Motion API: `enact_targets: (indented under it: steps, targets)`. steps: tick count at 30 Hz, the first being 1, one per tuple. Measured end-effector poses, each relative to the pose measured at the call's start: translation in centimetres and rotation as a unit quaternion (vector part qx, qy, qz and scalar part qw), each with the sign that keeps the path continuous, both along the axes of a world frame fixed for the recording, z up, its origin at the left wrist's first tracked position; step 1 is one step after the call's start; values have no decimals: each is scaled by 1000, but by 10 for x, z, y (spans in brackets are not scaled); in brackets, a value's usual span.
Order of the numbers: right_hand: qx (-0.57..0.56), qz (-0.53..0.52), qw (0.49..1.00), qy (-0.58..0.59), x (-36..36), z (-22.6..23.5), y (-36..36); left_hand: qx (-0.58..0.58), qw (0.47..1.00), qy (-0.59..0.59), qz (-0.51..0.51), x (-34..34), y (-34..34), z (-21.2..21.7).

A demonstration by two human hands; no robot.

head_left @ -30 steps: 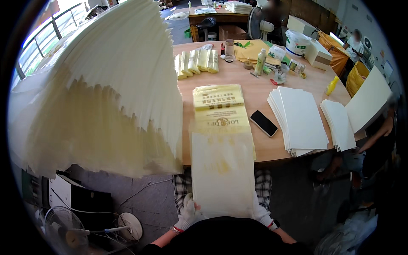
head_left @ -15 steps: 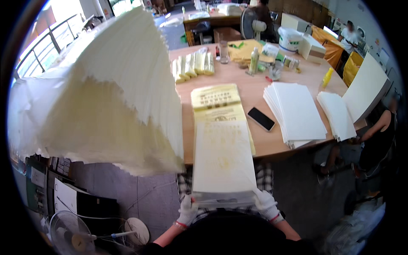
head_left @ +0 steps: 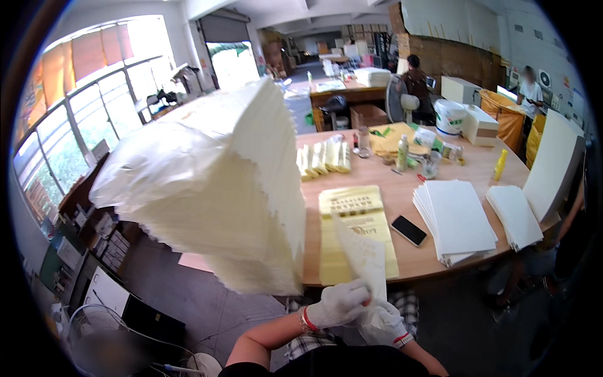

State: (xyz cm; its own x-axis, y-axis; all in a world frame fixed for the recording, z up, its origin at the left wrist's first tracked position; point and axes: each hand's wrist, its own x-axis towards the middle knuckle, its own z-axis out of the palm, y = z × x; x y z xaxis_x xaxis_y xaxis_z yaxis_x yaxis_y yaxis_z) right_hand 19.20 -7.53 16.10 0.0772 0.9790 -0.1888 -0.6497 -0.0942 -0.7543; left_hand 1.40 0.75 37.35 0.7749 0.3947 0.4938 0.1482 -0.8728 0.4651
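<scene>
Both of my hands wear white knitted gloves. A flat whitish plastic bag [head_left: 366, 251] with faint yellow print stands tilted and partly edge-on above the table's near edge. My left hand [head_left: 341, 303] is closed at its near left side, fingers curled, with a small reddish spot at the fingertips. Lower and to the right, my right hand [head_left: 385, 322] grips the bag's see-through near end. Beyond them a pile of yellow printed bags [head_left: 333, 251] lies flat on the table. A black phone [head_left: 408, 231] rests to its right.
A tall, bulky stack of whitish sheets [head_left: 251, 188] rises at the left. White board stacks [head_left: 455, 213] lie on the right. Rolled yellow bundles [head_left: 323, 157], a bottle [head_left: 402, 154] and a white bucket [head_left: 450, 117] stand farther back. Two people are in the background.
The bag has turned from lying flat, held at both near corners, to tilted and partly edge-on. My left hand has moved right, close to my right hand. The view has tilted up.
</scene>
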Motion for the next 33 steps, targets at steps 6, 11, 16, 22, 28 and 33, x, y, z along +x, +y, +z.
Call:
enact_targets:
  steps: [6, 11, 16, 22, 28, 33]
  targets:
    - [242, -78, 957, -139, 5, 158, 89, 7, 996, -29, -90, -46, -4, 138]
    - [465, -147, 792, -367, 18, 360, 140, 153, 931, -322, 75, -77, -10, 235]
    - [485, 177, 851, -91, -55, 481, 175, 86, 841, -530, 63, -175, 20, 328]
    - [444, 151, 514, -718, -96, 498, 215, -105, 846, -470, 231, -294, 84, 263]
    - [396, 215, 753, -479, -85, 465, 219, -69, 793, -545, 265, -252, 72, 80]
    - [383, 232, 845, -294, -45, 362, 200, -222, 844, -122, 473, -146, 61, -157]
